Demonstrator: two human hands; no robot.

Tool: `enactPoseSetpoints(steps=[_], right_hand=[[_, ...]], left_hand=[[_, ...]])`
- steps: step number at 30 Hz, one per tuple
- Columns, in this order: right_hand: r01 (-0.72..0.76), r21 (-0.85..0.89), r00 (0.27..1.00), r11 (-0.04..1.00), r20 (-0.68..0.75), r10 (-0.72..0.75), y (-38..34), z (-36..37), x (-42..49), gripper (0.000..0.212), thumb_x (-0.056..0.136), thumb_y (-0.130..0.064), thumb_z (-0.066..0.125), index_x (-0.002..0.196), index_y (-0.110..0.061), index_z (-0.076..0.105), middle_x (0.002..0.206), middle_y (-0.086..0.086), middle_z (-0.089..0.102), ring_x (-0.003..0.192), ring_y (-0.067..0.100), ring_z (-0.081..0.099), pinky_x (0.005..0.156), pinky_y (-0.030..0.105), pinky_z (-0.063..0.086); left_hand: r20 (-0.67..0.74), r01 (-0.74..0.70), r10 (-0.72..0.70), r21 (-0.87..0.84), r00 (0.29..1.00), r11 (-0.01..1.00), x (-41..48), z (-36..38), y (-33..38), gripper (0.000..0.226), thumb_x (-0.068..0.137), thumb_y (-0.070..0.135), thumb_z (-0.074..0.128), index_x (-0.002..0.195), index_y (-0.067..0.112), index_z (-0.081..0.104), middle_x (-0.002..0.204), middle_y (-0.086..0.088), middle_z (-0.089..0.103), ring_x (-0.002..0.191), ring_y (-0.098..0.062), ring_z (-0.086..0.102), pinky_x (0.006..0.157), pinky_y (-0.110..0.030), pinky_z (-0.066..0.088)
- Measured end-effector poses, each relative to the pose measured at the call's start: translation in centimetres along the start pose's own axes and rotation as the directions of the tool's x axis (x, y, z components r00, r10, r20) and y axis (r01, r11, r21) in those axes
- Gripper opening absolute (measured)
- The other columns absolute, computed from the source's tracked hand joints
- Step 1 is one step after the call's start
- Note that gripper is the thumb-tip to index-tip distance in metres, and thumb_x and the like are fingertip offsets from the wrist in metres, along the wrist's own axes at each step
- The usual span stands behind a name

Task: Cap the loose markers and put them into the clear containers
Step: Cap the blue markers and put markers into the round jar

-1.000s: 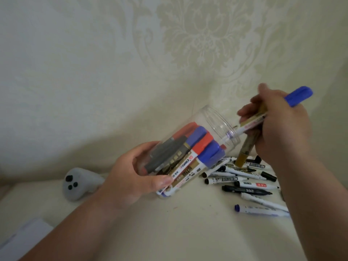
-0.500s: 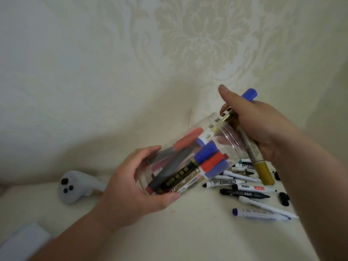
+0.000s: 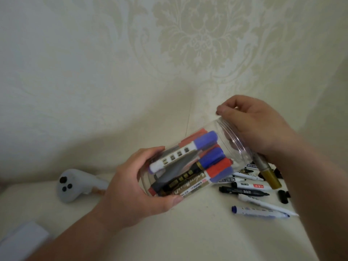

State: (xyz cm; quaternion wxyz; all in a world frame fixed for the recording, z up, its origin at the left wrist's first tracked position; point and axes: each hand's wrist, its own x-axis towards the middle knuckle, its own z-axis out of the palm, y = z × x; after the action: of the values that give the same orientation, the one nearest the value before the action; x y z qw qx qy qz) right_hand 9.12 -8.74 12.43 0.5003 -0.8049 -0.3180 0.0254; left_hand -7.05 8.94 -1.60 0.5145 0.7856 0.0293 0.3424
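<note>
Above the cream table (image 3: 207,234), the left hand (image 3: 131,187) grips the base of the tilted clear jar (image 3: 232,146). At its mouth, the right hand (image 3: 256,127) curls round a gold marker (image 3: 271,177); loose markers (image 3: 244,193) lie below

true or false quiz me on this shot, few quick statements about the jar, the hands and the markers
1. The left hand grips the jar. True.
2. The jar stands upright. False: it is held tilted on its side, mouth toward the right hand.
3. The right hand holds a gold marker. True.
4. The jar is empty. False: several markers lie inside it.
</note>
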Motion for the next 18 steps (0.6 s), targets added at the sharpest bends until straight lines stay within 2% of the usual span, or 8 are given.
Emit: enactPoseSetpoints(steps=[1,3,7,9,12,13,15,18], right_hand=[[0.007,-0.036,1.0,0.999,0.024,-0.006,0.1,0.1,0.0,0.021,0.098,-0.032,0.061,0.086,-0.018,0.07,0.063,-0.002,0.063,0.055,0.013,0.054,0.056,0.029,0.046],[-0.023,0.018,1.0,1.0,0.012,0.023,0.3,0.2,0.1,0.018,0.098,-0.032,0.061,0.089,-0.018,0.07,0.062,-0.002,0.062,0.056,0.015,0.053,0.055,0.03,0.045],[-0.106,0.277,0.991,0.955,-0.054,0.125,1.2,-0.4,0.7,0.01,0.095,-0.009,0.053,0.098,-0.009,0.062,0.057,0.001,0.06,0.048,0.016,0.048,0.042,0.026,0.04],[-0.162,0.486,0.973,0.859,-0.064,0.22,1.6,-1.0,0.9,0.016,0.091,-0.006,0.043,0.097,-0.006,0.058,0.058,0.008,0.055,0.045,0.017,0.044,0.042,0.023,0.036],[-0.172,0.695,0.946,0.698,-0.079,0.313,2.4,-1.7,1.9,0.016,0.09,-0.008,0.042,0.099,-0.008,0.056,0.063,0.009,0.053,0.049,0.02,0.045,0.046,0.023,0.038],[-0.156,0.711,0.935,0.686,-0.118,0.335,2.7,-1.9,2.4,0.015,0.092,-0.01,0.046,0.102,-0.008,0.058,0.066,0.009,0.059,0.052,0.02,0.049,0.049,0.024,0.041],[-0.116,0.646,0.902,0.754,-0.25,0.352,3.2,-2.2,3.0,0.016,0.098,-0.017,0.053,0.11,-0.011,0.061,0.076,0.008,0.072,0.057,0.018,0.055,0.053,0.026,0.042],[-0.068,0.58,0.862,0.812,-0.375,0.341,3.8,-2.2,2.7,0.013,0.102,-0.024,0.051,0.111,-0.02,0.06,0.084,0.004,0.076,0.059,0.016,0.049,0.051,0.028,0.037]], left_hand=[[0.006,0.004,-0.004,0.024,1.0,1.0,0.0,0.0,-0.1,0.088,0.051,0.041,0.095,0.129,0.029,0.059,0.123,0.005,0.068,0.116,-0.019,0.066,0.093,-0.025,0.053],[0.003,0.05,-0.05,-0.004,0.999,0.999,0.1,0.2,-0.3,0.088,0.048,0.04,0.096,0.128,0.027,0.061,0.12,0.005,0.07,0.113,-0.016,0.067,0.091,-0.026,0.054],[0.016,0.173,-0.175,-0.26,0.984,0.95,0.5,0.6,-0.3,0.074,0.046,0.029,0.093,0.116,0.023,0.07,0.112,-0.004,0.075,0.102,-0.019,0.072,0.082,-0.029,0.057],[0.041,0.181,-0.177,-0.329,0.983,0.927,0.5,0.6,-0.1,0.067,0.047,0.023,0.09,0.112,0.022,0.071,0.109,-0.006,0.076,0.097,-0.018,0.073,0.078,-0.026,0.057],[0.038,0.159,-0.154,-0.278,0.987,0.947,0.6,0.6,-0.3,0.075,0.047,0.023,0.092,0.117,0.019,0.067,0.112,-0.002,0.075,0.103,-0.016,0.072,0.081,-0.026,0.057],[0.025,0.156,-0.155,-0.246,0.988,0.957,0.6,0.5,-0.4,0.08,0.046,0.026,0.094,0.121,0.019,0.065,0.115,-0.002,0.074,0.106,-0.018,0.071,0.085,-0.03,0.057],[0.01,0.149,-0.15,-0.212,0.989,0.966,0.6,0.3,-0.5,0.085,0.046,0.031,0.095,0.124,0.019,0.064,0.118,-0.002,0.072,0.111,-0.022,0.07,0.091,-0.037,0.058],[-0.013,0.122,-0.126,-0.175,0.992,0.977,0.5,-0.1,-0.6,0.085,0.047,0.033,0.095,0.125,0.021,0.064,0.12,-0.003,0.071,0.112,-0.023,0.069,0.093,-0.038,0.057]])
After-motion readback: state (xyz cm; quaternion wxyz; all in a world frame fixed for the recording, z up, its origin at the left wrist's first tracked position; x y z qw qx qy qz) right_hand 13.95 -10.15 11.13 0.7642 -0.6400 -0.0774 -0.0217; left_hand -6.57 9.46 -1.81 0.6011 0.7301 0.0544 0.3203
